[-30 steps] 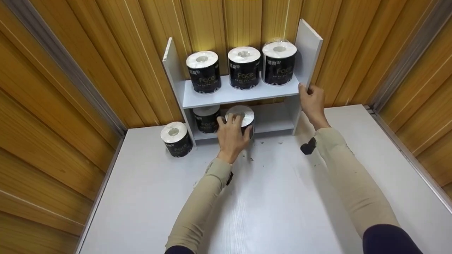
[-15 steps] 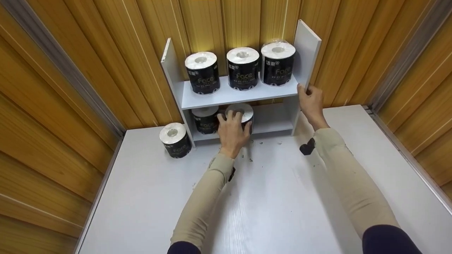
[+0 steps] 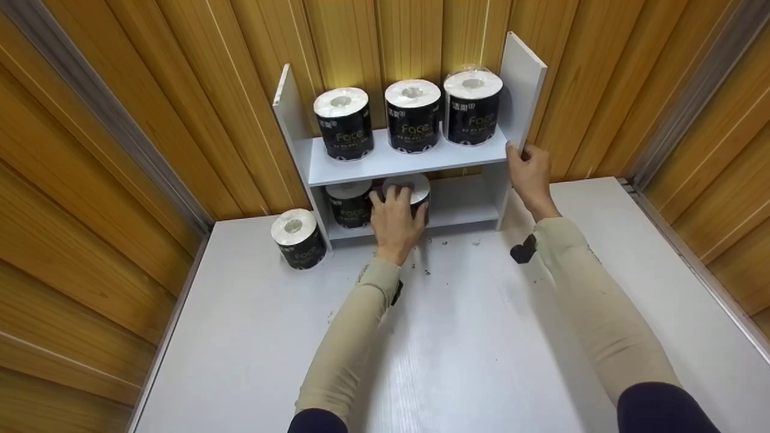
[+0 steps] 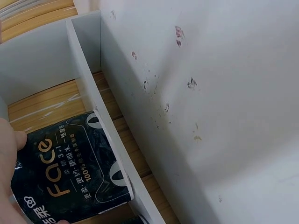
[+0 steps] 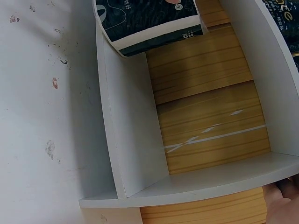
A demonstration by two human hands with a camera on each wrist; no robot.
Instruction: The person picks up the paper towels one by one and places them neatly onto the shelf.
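My left hand [image 3: 394, 227] grips a black-wrapped toilet roll [image 4: 70, 168] with a white top, its fingers over the top and thumb on the right side. That roll stands upright on the lower board of a small white shelf [image 3: 409, 172]; its front is partly hidden by the hand in the head view. Just left of it, a second roll [image 3: 351, 210] stands on the same board. My right hand [image 3: 533, 180] holds the front edge of the shelf's right side panel [image 3: 522, 90], thumb in front.
On the upper board stand a left roll [image 3: 343, 129], a middle roll [image 3: 413, 120] and a right roll [image 3: 472, 111]. Another roll [image 3: 299, 240] is on the white table [image 3: 457, 337], outside the shelf's left panel. A wood-patterned wall [image 3: 415, 36] rises behind the shelf.
My left hand has slid the gripped roll slightly farther back into the lower compartment. My right hand stays on the side panel.
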